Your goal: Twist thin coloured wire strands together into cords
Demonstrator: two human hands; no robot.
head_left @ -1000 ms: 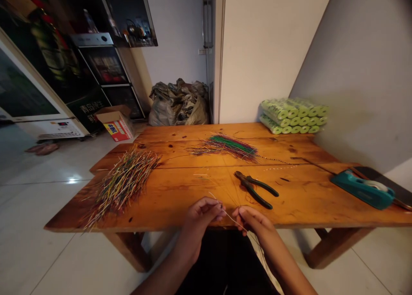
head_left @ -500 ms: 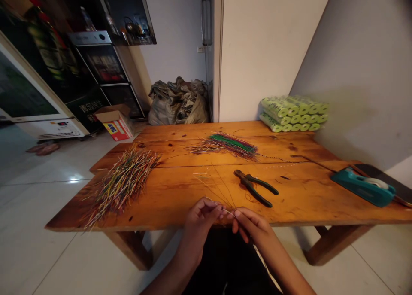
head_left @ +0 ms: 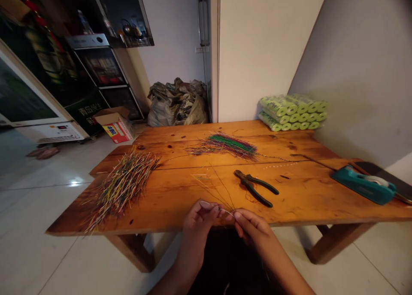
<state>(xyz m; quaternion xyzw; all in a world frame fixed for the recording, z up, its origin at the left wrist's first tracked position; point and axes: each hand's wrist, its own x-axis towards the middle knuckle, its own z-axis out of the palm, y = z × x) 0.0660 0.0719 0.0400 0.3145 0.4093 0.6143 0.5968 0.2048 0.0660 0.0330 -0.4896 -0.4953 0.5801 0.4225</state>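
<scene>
At the table's front edge my left hand (head_left: 200,220) pinches a thin pale wire (head_left: 227,211) between thumb and fingers. Close on its right, my right hand (head_left: 252,224) is closed on the same wire, which spans the small gap between the fingertips. A curved end of the wire shows over the left fingers. Beyond the hands a few fine loose wires (head_left: 222,183) lie on the wood. Pliers with dark green handles (head_left: 255,187) rest just past my right hand, jaws pointing away to the left.
On the wooden table (head_left: 180,192), a bundle of multicoloured wires (head_left: 128,181) lies left. Green and red wires (head_left: 233,144) lie farther back. A teal tape dispenser (head_left: 363,185) stands right, near a dark flat object (head_left: 383,179). Packed green-wrapped rolls (head_left: 292,112) sit at the back.
My left hand's fingers have shifted slightly, and the wire's curved end now shows more over them. My right fingers have curled in a little. The pliers have not moved.
</scene>
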